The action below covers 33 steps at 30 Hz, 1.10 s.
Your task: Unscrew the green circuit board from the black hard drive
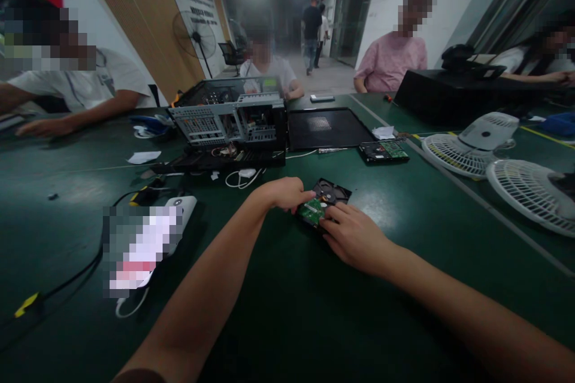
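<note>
In front of me a hard drive [336,190] lies low at the green table, its underside with the green circuit board facing up. My left hand [287,193] grips its left edge, the thumb reaching over the top and the other fingers partly hidden. Closed along the near right side is my right hand [353,230], with bent fingertips on the circuit board. Whether the drive rests on the table or is lifted slightly, I cannot tell. A second hard drive [384,152] sits beyond, to the right.
An opened computer case [211,125] lies ahead, beside its black side panel [332,125]. White fan parts [471,140] stand right. At left are a white device [182,209], partly blurred out, and a black cable [92,266]. Several people sit around the table [287,311].
</note>
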Tool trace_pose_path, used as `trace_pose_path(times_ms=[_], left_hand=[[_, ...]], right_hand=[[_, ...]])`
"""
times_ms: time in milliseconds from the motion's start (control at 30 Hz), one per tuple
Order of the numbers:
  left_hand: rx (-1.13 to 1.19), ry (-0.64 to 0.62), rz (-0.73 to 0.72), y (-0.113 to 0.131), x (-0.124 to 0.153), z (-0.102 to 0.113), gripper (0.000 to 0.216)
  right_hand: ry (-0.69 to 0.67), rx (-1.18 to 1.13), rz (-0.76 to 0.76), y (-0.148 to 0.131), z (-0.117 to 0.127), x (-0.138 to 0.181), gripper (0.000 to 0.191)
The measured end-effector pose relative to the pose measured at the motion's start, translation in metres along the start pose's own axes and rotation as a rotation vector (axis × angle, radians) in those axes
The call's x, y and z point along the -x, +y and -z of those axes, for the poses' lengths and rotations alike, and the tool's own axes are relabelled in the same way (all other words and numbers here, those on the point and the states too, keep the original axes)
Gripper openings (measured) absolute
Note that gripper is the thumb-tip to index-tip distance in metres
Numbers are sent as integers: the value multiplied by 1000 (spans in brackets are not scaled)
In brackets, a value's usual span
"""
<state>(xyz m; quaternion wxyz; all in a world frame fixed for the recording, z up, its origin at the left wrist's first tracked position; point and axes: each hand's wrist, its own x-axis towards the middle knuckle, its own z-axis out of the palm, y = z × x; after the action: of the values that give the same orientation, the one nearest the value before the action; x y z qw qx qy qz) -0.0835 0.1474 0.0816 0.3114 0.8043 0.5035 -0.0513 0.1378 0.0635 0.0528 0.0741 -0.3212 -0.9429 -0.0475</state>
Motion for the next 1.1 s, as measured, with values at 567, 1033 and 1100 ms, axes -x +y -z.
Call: trace_pose_path(times_ms=[567,1033,1100], left_hand=[[155,572,-55,4,10,16,35],[334,909,-336,-1,3,15,39],[368,888,-365,2,5,16,36]], right_hand=[[98,96,-185,24,-12,-3,30],[153,46,-196,16,-31,-17,30],[160,24,-181,19,-30,-15,27]])
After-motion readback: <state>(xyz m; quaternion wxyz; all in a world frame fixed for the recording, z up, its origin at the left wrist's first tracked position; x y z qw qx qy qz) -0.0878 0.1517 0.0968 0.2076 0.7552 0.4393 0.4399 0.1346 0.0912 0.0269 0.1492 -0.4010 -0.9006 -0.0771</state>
